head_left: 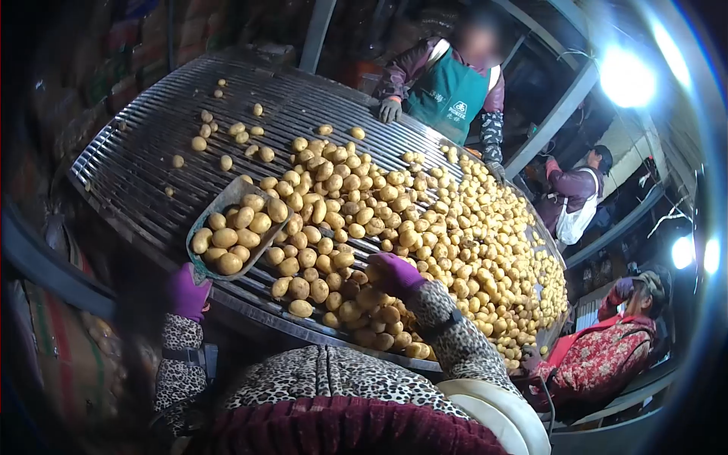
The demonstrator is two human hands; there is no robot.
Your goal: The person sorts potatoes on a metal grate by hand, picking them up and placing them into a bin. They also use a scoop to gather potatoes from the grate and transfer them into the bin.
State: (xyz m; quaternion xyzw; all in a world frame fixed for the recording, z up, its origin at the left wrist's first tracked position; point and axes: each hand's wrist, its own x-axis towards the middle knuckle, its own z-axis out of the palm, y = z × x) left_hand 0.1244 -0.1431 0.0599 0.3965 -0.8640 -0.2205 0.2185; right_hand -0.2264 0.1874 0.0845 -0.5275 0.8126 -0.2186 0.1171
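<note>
My left hand [187, 293], in a purple glove, grips the near end of a scoop [203, 268]. The scoop is heaped with yellow potatoes [224, 238] and rests at the near edge of a slatted metal table [163, 125]. My right hand [396, 274], also gloved in purple, reaches into the near side of a large potato pile [356, 199]. Its fingers curl over a potato [374, 273] at the pile's edge; the fingertips are partly hidden.
Loose potatoes [240, 130] lie scattered over the far left slats. Across the table a person in a green apron [447, 95] rests gloved hands at its edge. Another person in a red floral jacket [599, 353] is at right, one more [580, 186] behind. Sacks [64, 341] stand lower left.
</note>
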